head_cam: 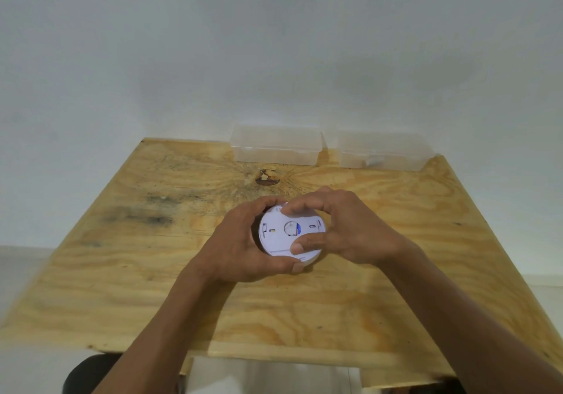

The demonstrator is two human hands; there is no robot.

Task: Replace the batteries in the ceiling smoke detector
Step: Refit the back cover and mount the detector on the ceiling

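Note:
A round white smoke detector [278,235] is held just above the middle of the plywood table [152,271], its flat back plate facing up toward me. The plate has two slots and a central round opening with a bit of blue showing. My left hand [240,247] cups the detector's left side and underside, thumb along the near rim. My right hand [344,226] grips the right side, index finger on the far rim and thumb pressed on the back plate. No loose batteries are visible.
Two clear plastic lidded boxes stand at the table's far edge against the white wall, one in the middle [275,146] and one to the right [384,152] with something small and pale inside. A dark knot [266,177] marks the wood behind my hands.

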